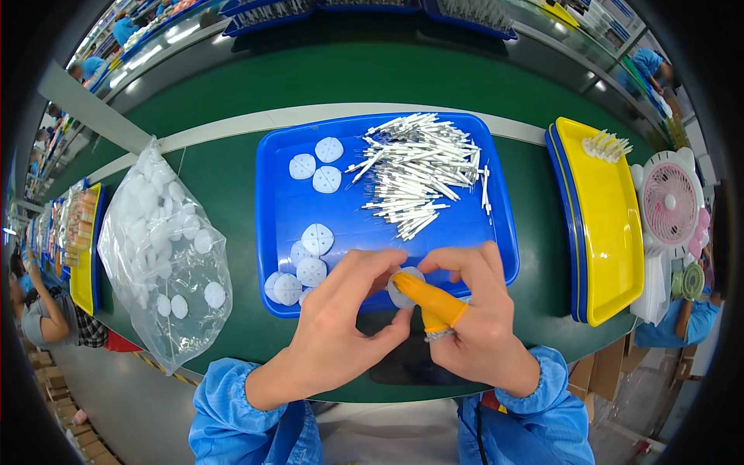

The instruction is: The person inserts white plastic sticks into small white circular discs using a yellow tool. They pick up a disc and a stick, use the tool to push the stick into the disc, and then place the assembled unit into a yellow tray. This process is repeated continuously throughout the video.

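White disc (397, 298): over blue tray's (341, 205) six o'clock rim
Left hand (333, 325): fingers pinching the disc's edge
Right hand (477, 318): yellow-covered finger on its face; cannot tell whether pinching
White sticks (422, 170): tray's one o'clock

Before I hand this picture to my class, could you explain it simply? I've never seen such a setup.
There is no machine here: a person works with their left hand and right hand. The single picture comes from a fisheye camera on the person's head, looking down, so straight edges bend.

On the green worktop sits a blue tray with white sticks and loose white discs. To its left lies a clear plastic bag of similar discs; to its right, a yellow tray.

Both hands hold one white disc; the right wears a yellow finger cot.
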`<state>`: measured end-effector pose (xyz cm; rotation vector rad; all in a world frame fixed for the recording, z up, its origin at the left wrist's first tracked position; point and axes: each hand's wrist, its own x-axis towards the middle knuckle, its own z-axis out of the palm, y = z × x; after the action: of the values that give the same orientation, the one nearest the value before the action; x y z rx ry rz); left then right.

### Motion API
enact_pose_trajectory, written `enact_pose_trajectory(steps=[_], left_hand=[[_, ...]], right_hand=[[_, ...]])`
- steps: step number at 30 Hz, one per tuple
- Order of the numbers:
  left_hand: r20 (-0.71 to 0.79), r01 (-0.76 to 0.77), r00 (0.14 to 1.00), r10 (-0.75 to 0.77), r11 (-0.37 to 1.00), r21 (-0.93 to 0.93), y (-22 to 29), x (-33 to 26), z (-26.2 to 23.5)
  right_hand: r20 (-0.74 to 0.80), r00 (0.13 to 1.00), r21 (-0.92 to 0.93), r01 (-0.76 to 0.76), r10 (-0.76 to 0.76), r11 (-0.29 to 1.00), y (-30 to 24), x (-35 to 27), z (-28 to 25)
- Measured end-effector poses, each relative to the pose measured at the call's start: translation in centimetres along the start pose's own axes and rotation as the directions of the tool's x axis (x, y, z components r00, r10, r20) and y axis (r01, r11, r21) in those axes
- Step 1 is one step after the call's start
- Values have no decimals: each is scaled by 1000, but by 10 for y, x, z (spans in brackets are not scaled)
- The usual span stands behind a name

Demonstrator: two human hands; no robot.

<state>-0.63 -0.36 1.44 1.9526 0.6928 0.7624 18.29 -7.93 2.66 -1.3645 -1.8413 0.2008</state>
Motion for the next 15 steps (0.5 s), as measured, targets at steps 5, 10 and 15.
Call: enact_pose_trajectory(steps=[5,10,15], left_hand=[[-33,-8,999,7,1000,-17,-2,-1,1],[-22,6,1000,-7,1000,-8,-1,0,2],[-15,25,1000,-25,1000,-12,-1,0,2]], right_hand=[[-4,994,-8,-112,112,994,3,-8,-3],[20,997,42,-77,76,996,5,-6,1],[-17,993,13,-114,115,993,3,-9,0]])
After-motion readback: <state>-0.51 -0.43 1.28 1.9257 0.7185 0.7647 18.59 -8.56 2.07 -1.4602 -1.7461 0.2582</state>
